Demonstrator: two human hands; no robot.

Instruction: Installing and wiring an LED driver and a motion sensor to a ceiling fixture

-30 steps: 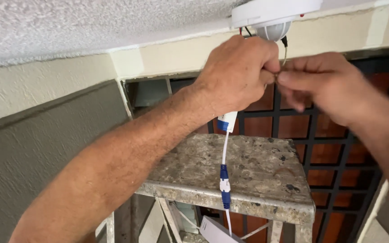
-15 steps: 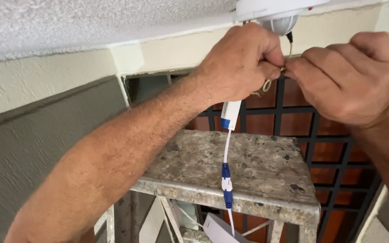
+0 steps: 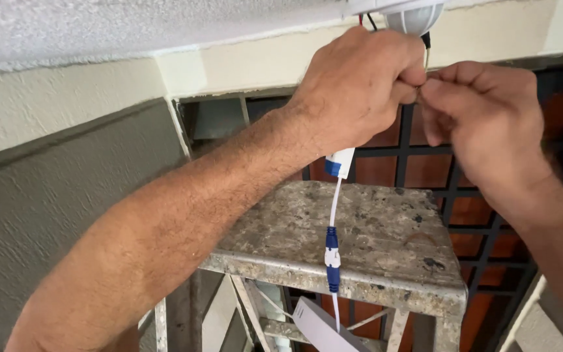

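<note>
White fixture (image 3: 406, 12) cut off above, wire ends hidden (between fingertips)

Bright even daylight, soft shadows under forearms; ceiling (image 3: 131, 26) slightly washed out; focus sharp, mild blur at frame edges.

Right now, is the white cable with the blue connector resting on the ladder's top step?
No, the white cable hangs free from the left hand, in front of the top step.
</note>
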